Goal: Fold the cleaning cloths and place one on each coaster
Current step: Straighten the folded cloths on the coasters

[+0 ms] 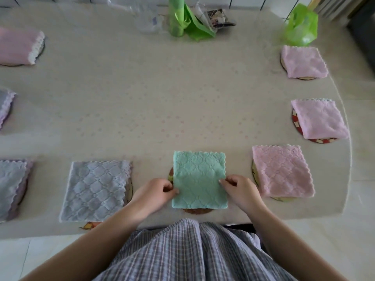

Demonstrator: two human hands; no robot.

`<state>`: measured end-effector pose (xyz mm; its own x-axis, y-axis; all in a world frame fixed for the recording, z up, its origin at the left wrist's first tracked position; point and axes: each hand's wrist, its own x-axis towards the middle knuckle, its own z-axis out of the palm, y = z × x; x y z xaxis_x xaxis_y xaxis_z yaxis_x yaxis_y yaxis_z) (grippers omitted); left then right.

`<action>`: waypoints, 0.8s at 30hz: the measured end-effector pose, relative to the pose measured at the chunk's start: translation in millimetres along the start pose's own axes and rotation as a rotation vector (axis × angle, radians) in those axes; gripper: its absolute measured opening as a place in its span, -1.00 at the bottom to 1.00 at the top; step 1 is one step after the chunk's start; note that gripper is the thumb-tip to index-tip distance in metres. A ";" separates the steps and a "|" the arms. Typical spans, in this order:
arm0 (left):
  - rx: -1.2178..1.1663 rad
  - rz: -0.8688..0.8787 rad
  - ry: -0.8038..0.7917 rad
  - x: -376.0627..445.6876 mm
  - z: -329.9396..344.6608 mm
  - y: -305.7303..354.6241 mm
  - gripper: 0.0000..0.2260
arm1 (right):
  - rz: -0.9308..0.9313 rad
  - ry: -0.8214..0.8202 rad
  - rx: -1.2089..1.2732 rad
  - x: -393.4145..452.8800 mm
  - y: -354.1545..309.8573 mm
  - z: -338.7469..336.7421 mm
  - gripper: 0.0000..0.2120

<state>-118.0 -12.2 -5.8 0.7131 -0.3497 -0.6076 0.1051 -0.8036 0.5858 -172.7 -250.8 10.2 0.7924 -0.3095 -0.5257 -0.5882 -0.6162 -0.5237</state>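
Note:
A folded green cloth (199, 179) lies on a brown round coaster (197, 211) at the table's near edge. My left hand (154, 191) pinches the cloth's left edge and my right hand (239, 189) pinches its right edge. Beside it on the left a folded grey cloth (97, 189) covers a coaster (129, 189). To the right, three folded pink cloths (282, 171) (318, 118) (303, 61) each rest on a coaster. More folded cloths, pink (19, 47) and grey (6, 106) (12, 187), lie along the left side.
The table (152, 98) wears a pale patterned cover. At its far edge stand a green roll of bags (176, 15), clear plastic packaging (146, 15), a small dark packet (220, 17) and a green plastic bag (301, 27). The table's curved right edge drops to a tiled floor.

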 end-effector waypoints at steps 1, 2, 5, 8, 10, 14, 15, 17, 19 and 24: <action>0.003 0.008 -0.012 -1.0 -1.2 0.0 -0.64 | 0.004 -0.003 0.007 -0.3 -0.8 -0.1 -0.66; 0.011 0.023 -0.022 -2.3 -2.3 0.1 -0.64 | 0.008 -0.009 0.013 -0.5 -1.3 -0.2 -0.66; 0.099 0.090 -0.004 -8.2 -2.5 0.7 -0.67 | -0.001 -0.034 0.038 0.0 -0.6 -0.7 -0.65; 0.158 0.117 0.056 -14.5 -0.2 1.6 -0.70 | -0.003 -0.054 0.065 0.7 0.1 -2.1 -0.65; 0.140 0.102 0.057 -15.0 0.0 1.3 -0.71 | 0.017 -0.070 0.077 0.9 -0.7 -3.6 -0.67; 0.110 0.091 0.015 -11.3 -2.3 0.4 -0.67 | 0.053 -0.109 0.126 1.1 -1.3 -8.0 -0.68; 0.104 0.090 0.008 -10.5 -2.5 0.4 -0.66 | 0.058 -0.112 0.136 1.5 -0.9 -8.4 -0.67; 0.115 0.091 0.003 -9.3 -3.1 1.2 -0.66 | 0.065 -0.116 0.134 2.7 0.5 -8.1 -0.65; 0.147 0.093 -0.015 -9.2 -4.5 1.9 -0.68 | 0.070 -0.132 0.114 4.7 1.5 -8.6 -0.64; 0.190 0.168 0.125 -18.3 -11.1 -2.6 -0.73 | -0.034 -0.101 -0.074 1.3 1.7 -14.6 -0.78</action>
<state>-123.6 1.6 9.8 0.7905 -0.4332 -0.4329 -0.1456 -0.8195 0.5542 -170.3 -262.9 18.5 0.7893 -0.2150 -0.5752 -0.5445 -0.6779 -0.4939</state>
